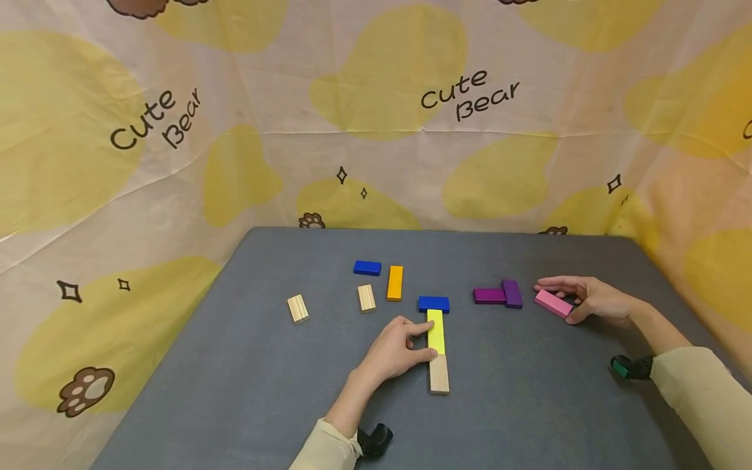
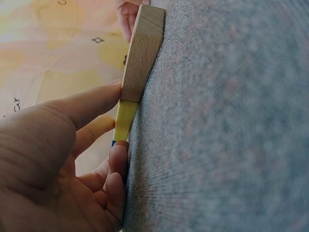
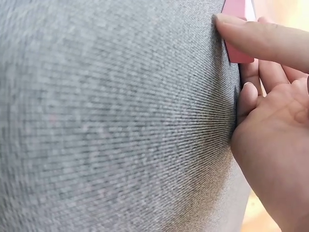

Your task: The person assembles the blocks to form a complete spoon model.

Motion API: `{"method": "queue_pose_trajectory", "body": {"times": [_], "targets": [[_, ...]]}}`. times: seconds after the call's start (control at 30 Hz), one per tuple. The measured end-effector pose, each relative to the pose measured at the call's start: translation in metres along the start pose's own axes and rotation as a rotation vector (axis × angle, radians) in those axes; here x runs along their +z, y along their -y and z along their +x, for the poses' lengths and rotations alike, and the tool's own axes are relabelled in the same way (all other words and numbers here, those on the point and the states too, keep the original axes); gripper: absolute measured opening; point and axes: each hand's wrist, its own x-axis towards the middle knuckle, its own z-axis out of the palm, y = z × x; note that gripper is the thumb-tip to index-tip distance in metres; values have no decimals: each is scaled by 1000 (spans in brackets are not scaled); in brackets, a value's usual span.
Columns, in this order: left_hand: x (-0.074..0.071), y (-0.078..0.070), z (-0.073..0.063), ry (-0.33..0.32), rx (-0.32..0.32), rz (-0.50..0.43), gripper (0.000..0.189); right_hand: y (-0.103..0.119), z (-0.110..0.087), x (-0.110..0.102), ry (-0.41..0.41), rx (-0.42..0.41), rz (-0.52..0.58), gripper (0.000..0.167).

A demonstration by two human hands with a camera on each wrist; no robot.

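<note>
My left hand [image 1: 395, 349] is at the yellow block [image 1: 436, 331], its index fingertip on the block and its thumb where yellow meets a plain wooden block [image 1: 438, 375]. A blue block [image 1: 433, 304] lies crosswise at the far end of this row, making a T. In the left wrist view, the thumb and fingers bend around the yellow block [image 2: 125, 118], beside the wooden block [image 2: 141, 63]. Over on the right, my right hand [image 1: 605, 301] holds a pink block [image 1: 553, 303] between thumb and fingers. The right wrist view shows the thumb against the pink block [image 3: 239, 48].
Two purple blocks [image 1: 489, 296] form a sideways T between the hands. Toward the back left lie a blue block [image 1: 367, 267], an orange block [image 1: 395, 283] and two short wooden pieces [image 1: 367, 298]. A patterned cloth [image 1: 376, 78] hangs behind the grey table [image 1: 235, 391].
</note>
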Motion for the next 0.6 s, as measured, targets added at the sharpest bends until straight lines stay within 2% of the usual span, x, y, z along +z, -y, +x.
{"method": "queue_pose_trajectory", "body": {"times": [0.23, 0.47, 0.6], "targets": [[0, 0, 0, 4, -3, -1, 53, 1, -2, 3, -27, -7, 2, 82], [1, -1, 0, 6, -10, -4, 53, 2, -4, 5, -21, -35, -27, 82], [0, -1, 0, 4, -10, -9, 53, 5, -3, 4, -25, -14, -40, 82]]}}
